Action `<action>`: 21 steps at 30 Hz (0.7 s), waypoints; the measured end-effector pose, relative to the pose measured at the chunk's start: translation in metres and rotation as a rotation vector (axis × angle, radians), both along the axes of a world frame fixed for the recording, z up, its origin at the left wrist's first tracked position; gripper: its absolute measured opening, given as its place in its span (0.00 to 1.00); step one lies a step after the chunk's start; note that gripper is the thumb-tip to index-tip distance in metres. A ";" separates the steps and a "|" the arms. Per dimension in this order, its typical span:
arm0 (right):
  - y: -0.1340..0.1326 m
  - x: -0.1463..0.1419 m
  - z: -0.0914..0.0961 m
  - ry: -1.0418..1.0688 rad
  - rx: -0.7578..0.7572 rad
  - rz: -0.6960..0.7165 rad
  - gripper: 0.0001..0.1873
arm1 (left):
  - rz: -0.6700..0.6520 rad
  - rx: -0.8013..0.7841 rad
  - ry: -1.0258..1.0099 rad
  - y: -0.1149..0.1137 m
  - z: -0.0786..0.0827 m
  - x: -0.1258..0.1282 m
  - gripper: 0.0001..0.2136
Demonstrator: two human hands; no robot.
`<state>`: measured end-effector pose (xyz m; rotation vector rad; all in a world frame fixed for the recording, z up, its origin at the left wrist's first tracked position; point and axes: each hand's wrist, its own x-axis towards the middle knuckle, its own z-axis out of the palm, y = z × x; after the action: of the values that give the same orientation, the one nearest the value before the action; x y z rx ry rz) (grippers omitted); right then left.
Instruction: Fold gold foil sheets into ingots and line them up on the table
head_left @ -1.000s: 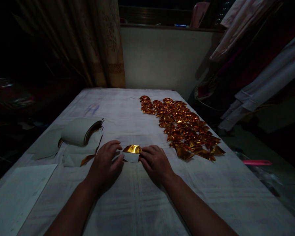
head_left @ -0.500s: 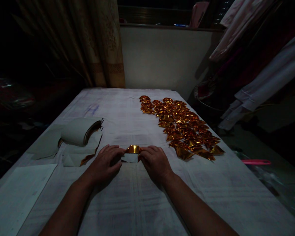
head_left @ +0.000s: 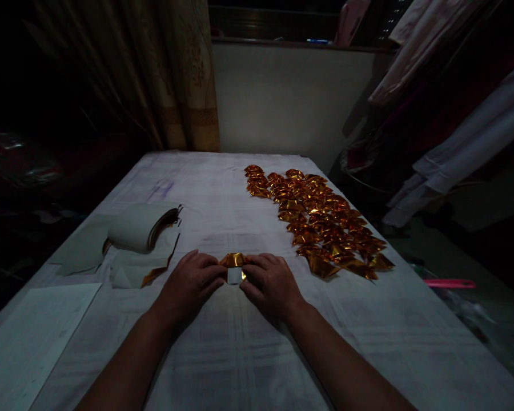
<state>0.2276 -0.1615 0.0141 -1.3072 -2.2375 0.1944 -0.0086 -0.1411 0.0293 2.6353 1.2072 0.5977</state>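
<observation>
A small piece of gold foil paper (head_left: 234, 261) with a white underside lies on the white cloth-covered table (head_left: 248, 342) between my two hands. My left hand (head_left: 191, 285) pinches its left end with curled fingers. The fingers of my right hand (head_left: 269, 282) press and pinch its right end. The hands nearly touch, and only a narrow strip of the foil shows between them. A spread of several folded gold foil pieces (head_left: 321, 220) lies to the right, past my right hand.
A curled stack of grey-backed foil sheets (head_left: 139, 228) and loose sheets (head_left: 132, 271) lie left of my left hand. A white sheet (head_left: 29, 337) sits at the near left corner. Curtain, wall and hanging clothes surround the table; a pink object (head_left: 449, 283) lies at right.
My hands have drawn closer together over the foil piece, folding its ends inward, so less of the gold and white surface shows than a second ago.
</observation>
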 end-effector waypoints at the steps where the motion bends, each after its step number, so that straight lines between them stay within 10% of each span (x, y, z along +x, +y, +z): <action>1: 0.000 0.000 0.000 -0.002 0.000 -0.004 0.12 | -0.011 0.000 0.008 0.000 0.001 -0.002 0.07; 21: 0.003 0.001 -0.004 -0.048 0.035 0.041 0.15 | 0.006 0.219 0.028 -0.004 -0.009 0.011 0.08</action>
<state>0.2285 -0.1580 0.0102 -1.2615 -2.2984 0.1402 0.0021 -0.1450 0.0202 2.8281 1.2220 0.7354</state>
